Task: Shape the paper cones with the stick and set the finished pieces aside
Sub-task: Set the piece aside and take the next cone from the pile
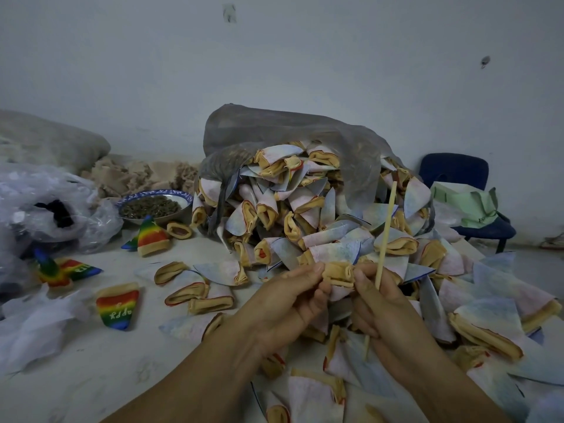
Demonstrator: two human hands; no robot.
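My left hand (293,303) and my right hand (381,303) pinch the tan rim of one pale cone (338,274) between them, low in the middle of the view. The right hand also grips a thin pale stick (386,236) that rises upright past the cone, its lower end poking out below the hand. Behind the hands a big heap of pale cones (293,215) with tan rims spills from a grey plastic bag (274,132). Rainbow-coloured cones (117,306) lie scattered at the left, one (150,238) standing upright.
A blue-rimmed bowl (154,206) of dark bits sits left of the heap. Crumpled clear plastic (45,209) and white paper (30,325) fill the left side. A blue chair (467,190) with a green bag stands at the right by the wall.
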